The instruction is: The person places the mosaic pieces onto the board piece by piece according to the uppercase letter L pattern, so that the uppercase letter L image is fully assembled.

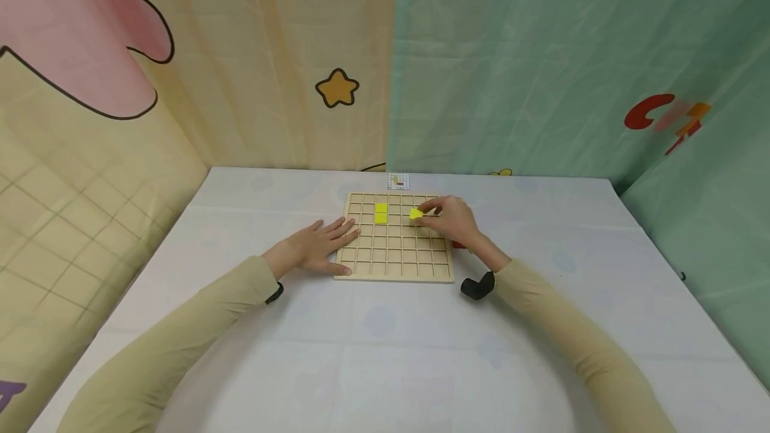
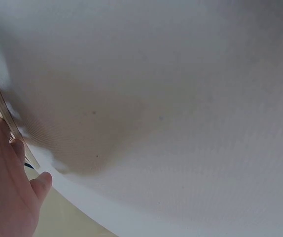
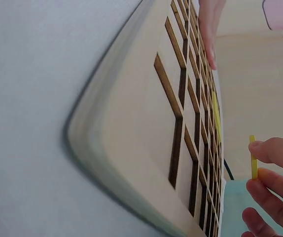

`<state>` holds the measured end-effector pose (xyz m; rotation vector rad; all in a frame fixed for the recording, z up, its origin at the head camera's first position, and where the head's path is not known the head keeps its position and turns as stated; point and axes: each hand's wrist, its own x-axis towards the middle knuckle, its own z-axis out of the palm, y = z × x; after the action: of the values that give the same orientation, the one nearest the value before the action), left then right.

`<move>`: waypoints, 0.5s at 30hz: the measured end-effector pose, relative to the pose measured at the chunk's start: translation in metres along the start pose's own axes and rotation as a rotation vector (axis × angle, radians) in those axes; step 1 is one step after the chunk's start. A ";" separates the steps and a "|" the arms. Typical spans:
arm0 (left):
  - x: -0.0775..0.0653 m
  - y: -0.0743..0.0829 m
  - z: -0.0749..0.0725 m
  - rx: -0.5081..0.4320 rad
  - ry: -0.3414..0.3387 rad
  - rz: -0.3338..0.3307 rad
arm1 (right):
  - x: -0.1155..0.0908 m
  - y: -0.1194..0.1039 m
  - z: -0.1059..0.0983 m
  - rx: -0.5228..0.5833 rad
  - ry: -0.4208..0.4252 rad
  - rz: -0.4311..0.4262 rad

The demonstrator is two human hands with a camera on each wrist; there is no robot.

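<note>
A wooden grid board with square cells lies flat on the table. Two yellow square tiles sit in neighbouring cells, one behind the other, in its upper left part. My right hand pinches another yellow tile between thumb and fingertips, over the board's right half. Seen edge-on in the right wrist view, that thin tile is held up off the grid. My left hand rests with fingers spread on the board's left edge; in the left wrist view this hand lies along the wooden rim.
A small printed grid card lies behind the board at the table's far edge. Something red shows partly under the right wrist. The white-covered table meets patterned curtains at the back and sides.
</note>
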<state>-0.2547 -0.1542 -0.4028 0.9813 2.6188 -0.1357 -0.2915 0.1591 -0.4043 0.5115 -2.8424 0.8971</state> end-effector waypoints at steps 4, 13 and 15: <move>0.000 0.000 0.000 0.007 0.000 -0.001 | 0.002 -0.008 0.007 0.015 -0.015 -0.012; -0.001 0.000 0.001 0.008 0.002 -0.003 | 0.010 -0.024 0.021 0.030 -0.062 -0.035; -0.001 0.000 0.001 0.006 0.002 -0.004 | 0.012 -0.028 0.025 0.027 -0.077 -0.032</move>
<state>-0.2541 -0.1549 -0.4030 0.9784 2.6237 -0.1436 -0.2934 0.1202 -0.4071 0.6062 -2.8855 0.9305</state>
